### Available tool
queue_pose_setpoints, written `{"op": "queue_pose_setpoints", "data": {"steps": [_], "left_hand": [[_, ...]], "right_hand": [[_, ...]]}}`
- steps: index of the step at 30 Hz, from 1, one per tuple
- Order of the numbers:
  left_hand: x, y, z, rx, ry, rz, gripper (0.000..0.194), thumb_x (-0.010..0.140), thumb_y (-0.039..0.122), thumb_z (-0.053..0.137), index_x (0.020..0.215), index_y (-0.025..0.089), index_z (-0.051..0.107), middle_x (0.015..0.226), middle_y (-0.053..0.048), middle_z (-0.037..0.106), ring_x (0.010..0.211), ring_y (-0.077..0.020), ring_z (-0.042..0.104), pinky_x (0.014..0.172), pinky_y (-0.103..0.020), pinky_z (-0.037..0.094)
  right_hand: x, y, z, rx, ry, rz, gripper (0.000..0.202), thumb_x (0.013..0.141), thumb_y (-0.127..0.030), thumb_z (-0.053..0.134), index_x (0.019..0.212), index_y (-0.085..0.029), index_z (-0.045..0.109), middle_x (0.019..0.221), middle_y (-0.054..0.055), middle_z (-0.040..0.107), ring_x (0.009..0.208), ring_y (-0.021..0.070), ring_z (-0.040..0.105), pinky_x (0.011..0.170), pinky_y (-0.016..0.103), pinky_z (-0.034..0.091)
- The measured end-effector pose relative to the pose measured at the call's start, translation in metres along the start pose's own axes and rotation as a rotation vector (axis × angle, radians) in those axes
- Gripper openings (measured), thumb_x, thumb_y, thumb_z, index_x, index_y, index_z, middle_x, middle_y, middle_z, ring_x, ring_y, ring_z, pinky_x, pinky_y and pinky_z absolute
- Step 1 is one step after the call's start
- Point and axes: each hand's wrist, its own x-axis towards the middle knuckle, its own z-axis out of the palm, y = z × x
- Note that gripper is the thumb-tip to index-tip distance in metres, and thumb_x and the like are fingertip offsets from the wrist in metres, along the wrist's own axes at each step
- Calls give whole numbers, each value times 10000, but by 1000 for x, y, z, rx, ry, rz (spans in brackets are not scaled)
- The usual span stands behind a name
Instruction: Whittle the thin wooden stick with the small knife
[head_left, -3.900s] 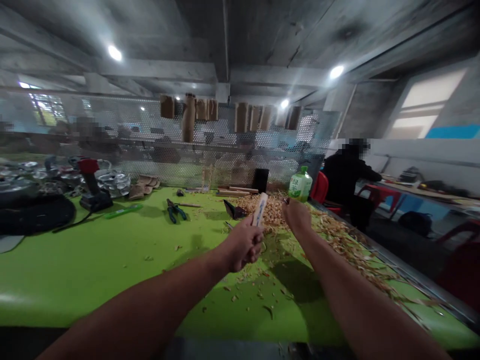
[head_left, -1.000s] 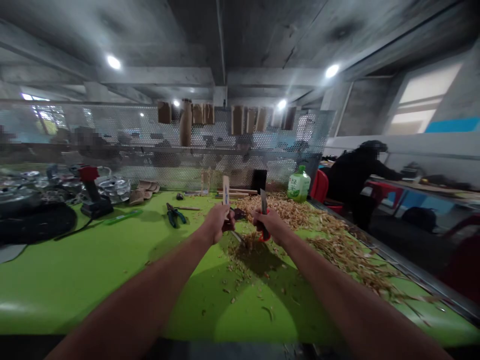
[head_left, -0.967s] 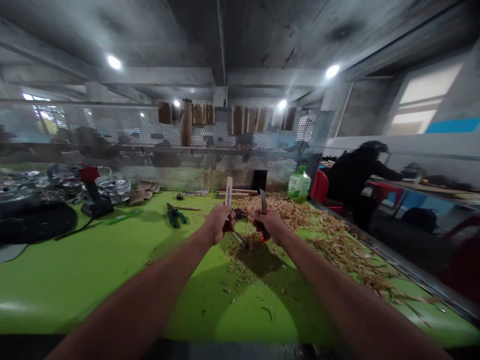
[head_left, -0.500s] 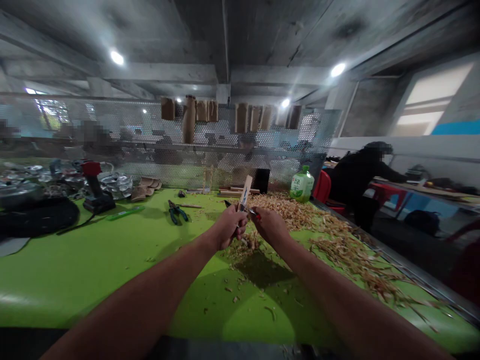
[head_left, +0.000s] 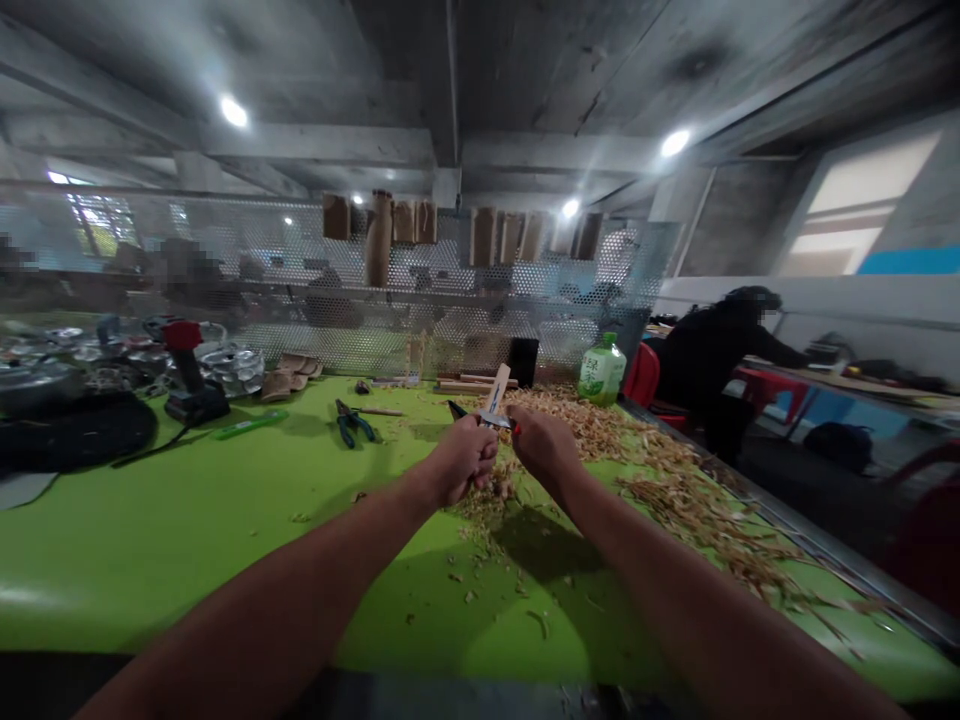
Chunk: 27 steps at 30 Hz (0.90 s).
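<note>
My left hand (head_left: 461, 460) is closed around the lower end of a pale flat strip of wood or bamboo (head_left: 501, 385), which sticks up and leans right, with dark marks on its face. In my closed right hand (head_left: 549, 442) is a knife with a bit of red at its handle. The knife's shiny blade (head_left: 493, 421) lies across the strip, just above my left fist. A dark pointed piece (head_left: 455, 409) shows left of the blade; what it belongs to I cannot tell. Loose wood shavings (head_left: 499, 488) lie on the green tabletop (head_left: 247, 560) below my hands.
A heap of shavings (head_left: 600, 425) spreads along the right side, by a green jug (head_left: 602, 370). Pliers (head_left: 352, 424), a green tool (head_left: 251, 424) and a red-and-black drill (head_left: 189, 370) lie left. A perforated metal screen (head_left: 300, 300) stands behind. Someone in black (head_left: 709, 345) sits at right.
The strip has tipped further right and slightly lower. The blade has turned and now shows flatter across it. My right hand has shifted a little.
</note>
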Motion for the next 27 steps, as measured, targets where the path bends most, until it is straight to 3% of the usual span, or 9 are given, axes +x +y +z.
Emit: {"op": "queue_pose_setpoints", "data": {"steps": [12,19,21,24,27], "left_hand": [[-11,0,17,-7,-70,-78,259,709,162,497,941,224,400,526,117,336,321,-28,220,319,-140,217],[-11,1,11,-19,-52,-90,286,745,150,483,1015,212,411,540,114,353,321,-32,230,311,-146,234],[-17,0,13,8,-100,-100,309,769,167,493,1067,203,419,547,109,371,332,-36,245,307,-146,261],[-27,-4,21,10,-266,-84,301,797,224,531,1078,205,426,565,102,393,355,-39,272,321,-155,344],[-25,-8,23,-26,-278,-49,230,816,290,552,988,216,419,575,104,392,356,-29,271,343,-161,392]], "right_hand": [[15,34,9,-49,100,123,326,923,-211,356,1034,-217,663,918,88,697,839,200,621,679,263,351],[25,34,19,-21,103,100,357,939,-238,349,1142,-220,642,975,117,695,911,217,629,768,286,387],[27,52,22,35,67,214,352,922,-224,373,1141,-220,650,979,117,697,906,217,638,755,287,406],[25,93,23,133,-6,540,341,889,-213,411,1091,-167,682,977,159,695,864,248,654,695,306,429],[23,113,18,172,65,607,394,926,-299,369,1123,-135,668,1012,191,685,887,269,649,697,328,434]]}}
